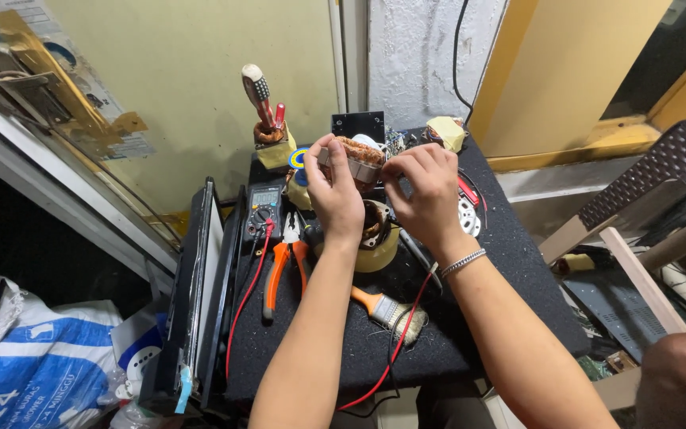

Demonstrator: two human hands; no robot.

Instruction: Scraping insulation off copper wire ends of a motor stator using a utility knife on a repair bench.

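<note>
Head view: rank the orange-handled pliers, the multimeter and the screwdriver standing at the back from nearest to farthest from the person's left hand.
From the left hand:
1. Multimeter, just to its left on the dark mat.
2. Orange-handled pliers, below and left, beside the forearm; close to the multimeter's distance, slightly farther.
3. Screwdriver, upright at the back left, clearly farthest.

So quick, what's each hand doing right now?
Left hand: closed on the copper-wound coil, gripping its left side.
Right hand: fingers pinching the same coil's right side.

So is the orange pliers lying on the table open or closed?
Open. The pliers lie flat on the black table, and their two orange handles spread apart toward the person.
</note>
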